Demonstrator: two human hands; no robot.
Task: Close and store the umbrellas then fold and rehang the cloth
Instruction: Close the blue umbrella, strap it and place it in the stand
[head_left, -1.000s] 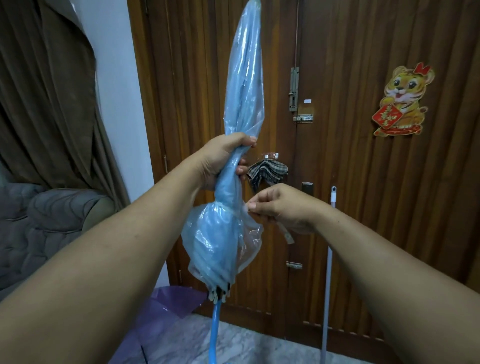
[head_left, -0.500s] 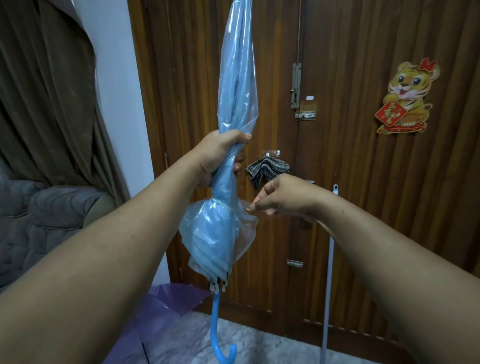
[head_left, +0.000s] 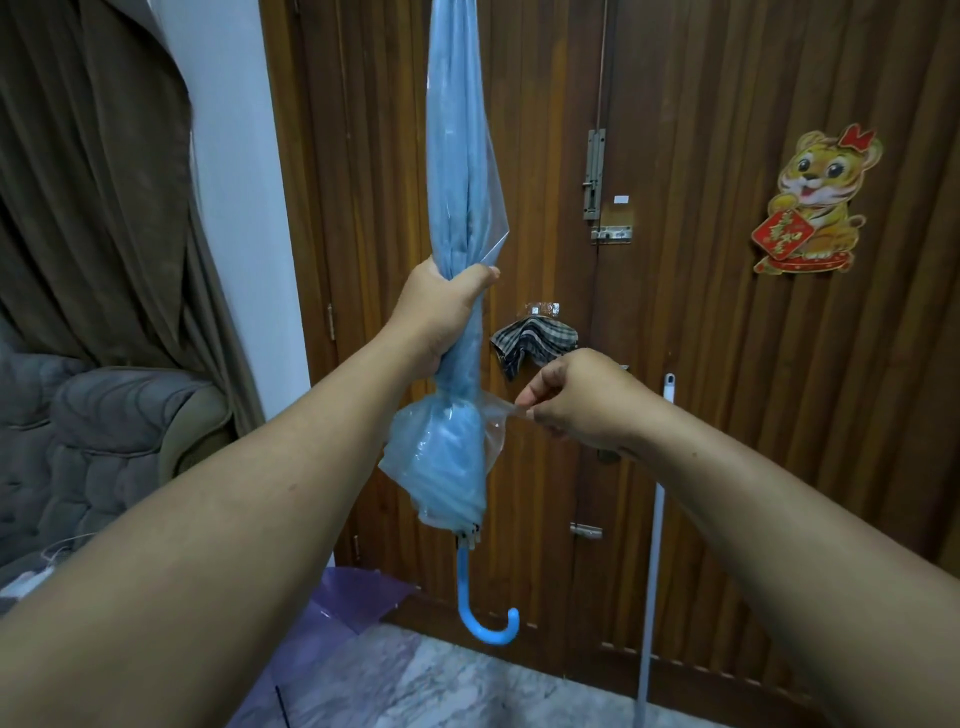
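Observation:
A closed light-blue translucent umbrella (head_left: 460, 156) stands upright in front of me, tip up and its curved blue handle (head_left: 485, 621) hanging at the bottom. My left hand (head_left: 441, 317) grips the gathered canopy around its middle. My right hand (head_left: 576, 402) pinches the clear closing strap (head_left: 501, 413) that runs out sideways from the canopy's lower bulge. A checked cloth (head_left: 532, 343) hangs from a hook on the wooden door (head_left: 701, 364) just behind my hands. A purple umbrella (head_left: 337, 618) lies open on the floor at the lower left.
A white pole (head_left: 653, 545) leans against the door at the right. A tiger decoration (head_left: 815, 202) is stuck on the door. A grey sofa (head_left: 98, 447) and brown curtain (head_left: 104, 182) fill the left. The floor is marble.
The umbrella has risen, so its curved handle now shows in full. My right hand has pulled the strap out to the right, away from the canopy.

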